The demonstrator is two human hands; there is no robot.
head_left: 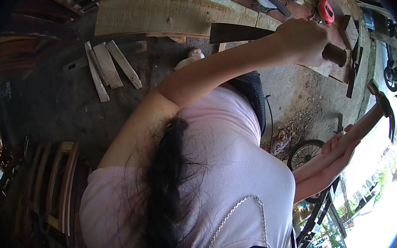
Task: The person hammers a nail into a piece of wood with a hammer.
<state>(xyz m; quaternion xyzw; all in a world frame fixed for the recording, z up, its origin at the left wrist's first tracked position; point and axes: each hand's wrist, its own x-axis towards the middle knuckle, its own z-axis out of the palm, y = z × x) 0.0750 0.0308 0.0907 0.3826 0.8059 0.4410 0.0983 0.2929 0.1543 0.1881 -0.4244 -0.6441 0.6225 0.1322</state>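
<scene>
The left hand (305,41) was closed tight around the round wooden handle (335,54) of a broad chisel (237,31), whose dark flat blade ran out from the fist and lay against the edge of a pale wooden plank (169,8). The right hand (340,151), well apart from that grip and raised off to the side, was wrapped around the long wooden shaft of a claw hammer (382,103), its metal head lifted beyond the chisel's butt end rather than resting on it. Judging by this, the cutting seemed to be under way but unfinished: the blade was set on the plank, yet no clear notch or loose chip could be made out where it met the wood. Just past the left fist a red tape measure (325,11) lay on the workbench (301,6). Farther out from the blade, three short offcuts (108,65) lay side by side on the dark ground, and beyond the right hand a bicycle wheel (305,152) showed.
</scene>
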